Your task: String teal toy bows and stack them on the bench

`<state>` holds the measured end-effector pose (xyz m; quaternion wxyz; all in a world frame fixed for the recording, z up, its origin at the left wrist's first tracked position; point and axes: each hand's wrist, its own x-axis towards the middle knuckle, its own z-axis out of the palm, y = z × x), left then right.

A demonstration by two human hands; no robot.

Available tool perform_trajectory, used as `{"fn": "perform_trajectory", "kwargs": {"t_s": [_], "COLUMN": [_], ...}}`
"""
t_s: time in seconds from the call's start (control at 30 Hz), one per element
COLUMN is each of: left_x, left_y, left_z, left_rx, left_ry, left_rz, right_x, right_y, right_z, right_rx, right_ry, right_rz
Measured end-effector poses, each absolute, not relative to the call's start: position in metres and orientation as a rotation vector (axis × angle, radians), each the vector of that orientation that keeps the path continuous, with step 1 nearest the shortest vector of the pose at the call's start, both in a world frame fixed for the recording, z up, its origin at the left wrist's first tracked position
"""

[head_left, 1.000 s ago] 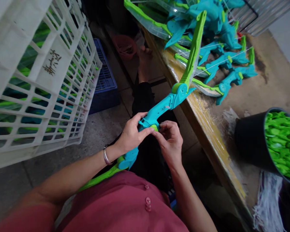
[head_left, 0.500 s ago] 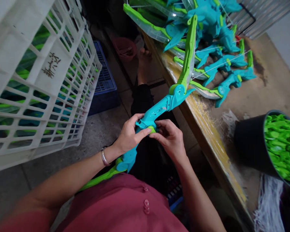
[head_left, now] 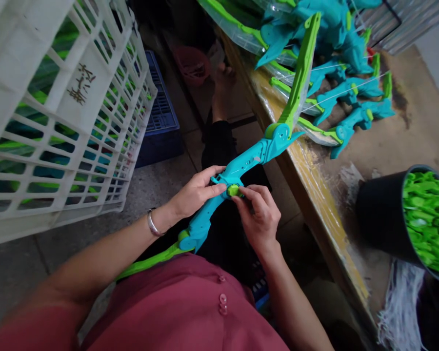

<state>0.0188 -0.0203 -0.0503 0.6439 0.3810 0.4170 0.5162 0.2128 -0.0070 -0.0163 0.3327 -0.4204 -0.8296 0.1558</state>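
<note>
A teal and green toy bow [head_left: 258,151] slants across my lap, its upper green limb [head_left: 299,73] reaching over the bench. My left hand [head_left: 193,195] grips the teal handle from the left, thumb on top. My right hand [head_left: 259,217] pinches a small green knob [head_left: 234,190] seated on the handle's right side. The bow's lower green limb [head_left: 146,263] runs down past my red shirt.
A white slatted crate [head_left: 58,122] holding more bows stands at left, a blue crate [head_left: 161,122] behind it. On the wooden bench [head_left: 314,175] lie several finished bows [head_left: 336,78]. A black bucket [head_left: 384,214] of green parts and white strings [head_left: 402,307] sit at right.
The bow has tilted slightly and shifted right. My left thumb has come off the green knob, which now shows between my hands with my right fingers on it.
</note>
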Motion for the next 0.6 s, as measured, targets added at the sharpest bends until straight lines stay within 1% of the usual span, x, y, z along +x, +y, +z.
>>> {"fn": "perform_trajectory", "kwargs": {"t_s": [0.1, 0.2, 0.33, 0.4, 0.5, 0.53, 0.6], "left_x": [0.021, 0.026, 0.032, 0.032, 0.031, 0.030, 0.029], "left_y": [-0.023, -0.024, -0.024, -0.025, -0.024, -0.024, -0.023], "left_z": [-0.046, -0.040, -0.032, -0.031, -0.032, -0.033, -0.035], "left_rx": [0.974, 1.091, 1.099, 1.102, 1.140, 1.152, 1.158], "left_ry": [1.012, 1.185, 1.411, 1.439, 1.451, 1.461, 1.493], "left_rz": [1.194, 1.211, 1.234, 1.242, 1.263, 1.270, 1.285], "right_x": [0.209, 0.205, 0.206, 0.208, 0.209, 0.208, 0.206], "right_y": [-0.009, -0.008, 0.002, 0.011, 0.025, 0.029, 0.036], "right_z": [-0.014, -0.013, -0.017, -0.021, -0.027, -0.028, -0.032], "right_rx": [-1.109, -1.107, -1.201, -1.285, -1.294, -1.278, -1.269], "right_ry": [-2.184, -2.214, -2.030, -1.875, -1.702, -1.634, -1.508], "right_rz": [0.390, 0.418, 0.635, 0.905, 1.534, 1.695, 1.827]}}
